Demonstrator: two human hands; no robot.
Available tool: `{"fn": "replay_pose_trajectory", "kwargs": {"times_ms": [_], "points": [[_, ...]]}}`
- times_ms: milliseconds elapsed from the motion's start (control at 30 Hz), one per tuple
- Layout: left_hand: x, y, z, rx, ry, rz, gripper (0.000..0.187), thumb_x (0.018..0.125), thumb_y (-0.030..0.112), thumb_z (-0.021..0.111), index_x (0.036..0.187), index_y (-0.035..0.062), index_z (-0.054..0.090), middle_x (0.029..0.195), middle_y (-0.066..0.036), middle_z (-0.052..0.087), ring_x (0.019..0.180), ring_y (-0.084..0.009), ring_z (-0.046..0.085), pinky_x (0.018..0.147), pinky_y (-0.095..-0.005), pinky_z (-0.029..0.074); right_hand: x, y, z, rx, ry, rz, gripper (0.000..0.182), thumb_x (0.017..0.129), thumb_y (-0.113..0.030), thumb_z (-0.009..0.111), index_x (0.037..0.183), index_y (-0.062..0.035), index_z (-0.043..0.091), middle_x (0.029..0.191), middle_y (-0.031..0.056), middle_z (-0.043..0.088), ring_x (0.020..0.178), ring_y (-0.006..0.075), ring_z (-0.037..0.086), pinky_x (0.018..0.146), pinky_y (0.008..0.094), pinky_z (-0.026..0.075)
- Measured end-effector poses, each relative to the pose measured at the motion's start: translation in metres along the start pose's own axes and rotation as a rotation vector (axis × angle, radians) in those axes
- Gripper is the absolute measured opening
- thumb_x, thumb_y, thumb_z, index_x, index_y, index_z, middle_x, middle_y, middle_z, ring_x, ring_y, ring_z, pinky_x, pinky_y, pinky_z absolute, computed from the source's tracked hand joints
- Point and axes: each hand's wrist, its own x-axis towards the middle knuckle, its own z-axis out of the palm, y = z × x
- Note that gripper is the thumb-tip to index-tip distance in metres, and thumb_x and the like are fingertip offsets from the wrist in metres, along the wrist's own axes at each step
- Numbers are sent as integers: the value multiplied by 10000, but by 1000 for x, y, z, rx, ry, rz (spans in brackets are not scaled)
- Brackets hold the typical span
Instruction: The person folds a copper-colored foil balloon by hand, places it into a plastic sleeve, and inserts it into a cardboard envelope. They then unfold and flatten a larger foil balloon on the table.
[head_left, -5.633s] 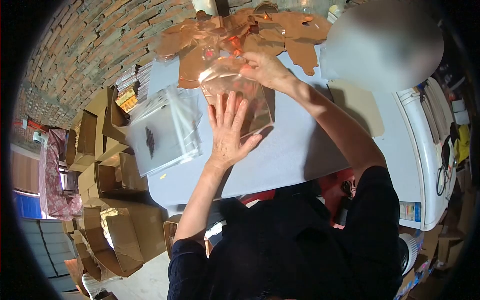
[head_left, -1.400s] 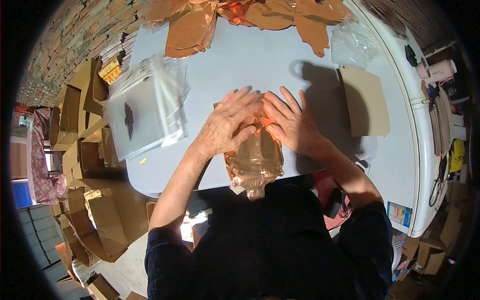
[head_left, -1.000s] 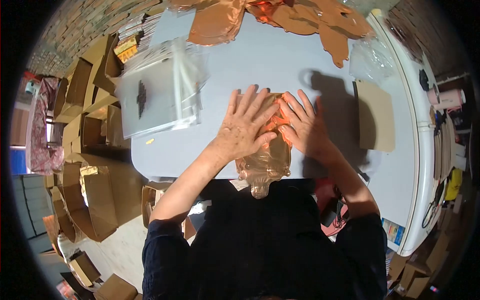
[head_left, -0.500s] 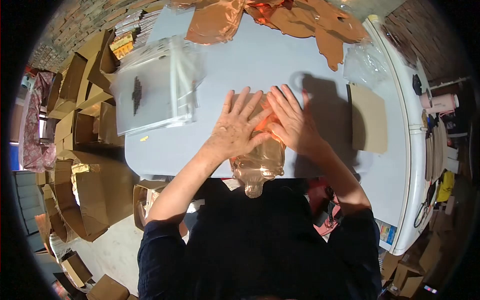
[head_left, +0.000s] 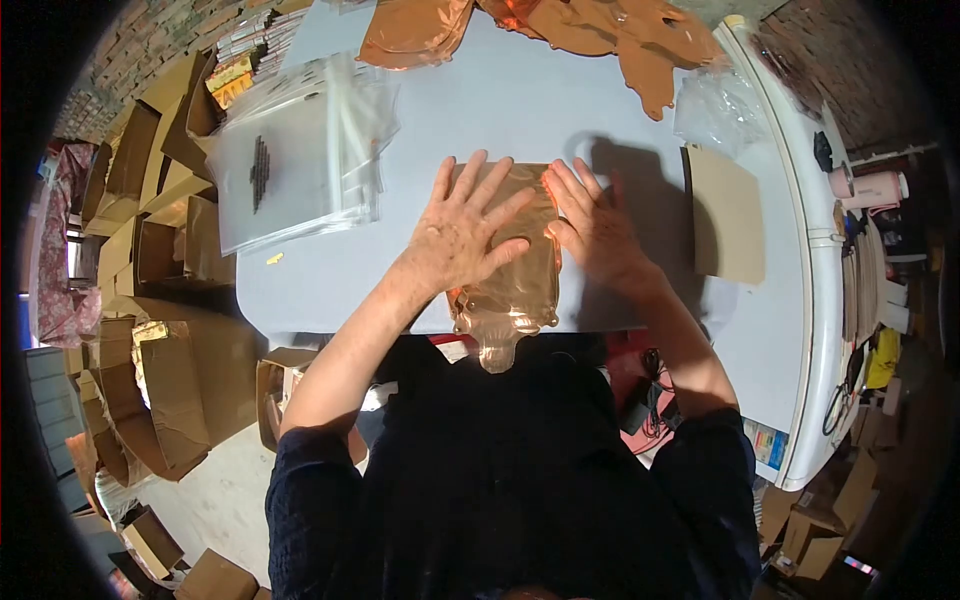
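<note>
A shiny copper-coloured foil piece (head_left: 525, 270) lies flat at the table's near edge, its narrow tab hanging over the edge. My left hand (head_left: 462, 235) rests with spread fingers on its left side, thumb across the foil. At the foil's right edge, my right hand (head_left: 598, 228) has its fingers stretched out, thumb and fingertips touching the edge. More copper-coloured foil pieces (head_left: 600, 35) lie at the table's far side.
Clear plastic bags (head_left: 290, 165) are stacked on the table's left. A cardboard sheet (head_left: 728, 215) and crumpled clear plastic (head_left: 715, 112) lie on the right. Open cardboard boxes (head_left: 200, 385) stand left of the table. A white appliance (head_left: 822, 300) lies along the right.
My hands have moved apart, with the right hand now at the foil's edge. The foil between them looks flatter and more of it shows. The whole view has shifted slightly.
</note>
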Motion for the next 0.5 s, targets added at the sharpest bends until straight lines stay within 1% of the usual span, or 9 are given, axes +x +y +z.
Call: {"fn": "replay_pose_trajectory", "kwargs": {"times_ms": [167,267,367,467,500], "points": [[-1,-1,3,16,-6,-2,682,1001,656,433,1560,265,449,1651,-146,332,1531,-409,256,1252,-605,141,-33,1,-3,-104,-36,37,622,940,-378,602,1456,-40,517,1559,111,431,1481,300,338,1183,641,210],[-2,-1,3,24,-10,2,686,1005,652,427,1570,263,433,1653,-146,327,1533,-405,251,1254,-601,137,-39,-33,-36,-17,-86,53,666,906,-380,663,1456,-37,509,1556,105,435,1487,309,329,1179,667,205],[-1,-1,0,14,-2,10,687,1009,644,427,1577,257,418,1654,-146,326,1533,-403,253,1254,-600,137,-49,-55,-51,177,-127,-7,727,859,-380,729,1456,-31,503,1555,119,432,1491,318,322,1186,670,189],[-1,-1,0,-17,19,9,681,1008,625,449,1571,242,424,1644,-154,338,1526,-406,263,1249,-606,147,-61,-64,-50,219,-84,90,768,829,-394,762,1451,-24,505,1550,136,434,1492,327,313,1193,669,173],[-1,-1,2,-31,37,12,673,1006,610,468,1561,231,437,1633,-161,353,1520,-411,274,1245,-612,158,-65,-65,-48,211,-83,135,771,836,-395,759,1456,-20,497,1545,150,435,1492,329,310,1206,665,145]]}}
